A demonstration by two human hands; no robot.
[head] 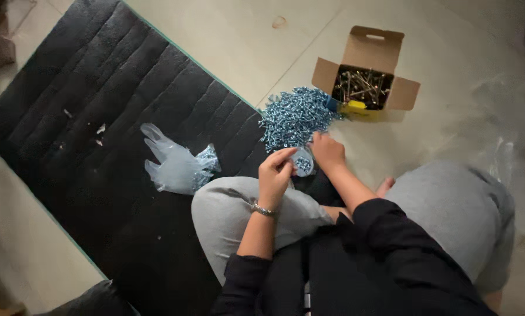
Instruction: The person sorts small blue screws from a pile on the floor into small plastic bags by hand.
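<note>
A pale tiled floor point(227, 35) carries a black quilted mat point(87, 117), an open cardboard box of screws point(365, 82) and a heap of silver-blue screws point(294, 114); 1 clear plastic glove point(178, 167) lies on the mat.

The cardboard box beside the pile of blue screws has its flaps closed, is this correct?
No. In the head view the cardboard box has its flaps open, and screws show inside it. It does stand beside the pile of blue screws.
</note>
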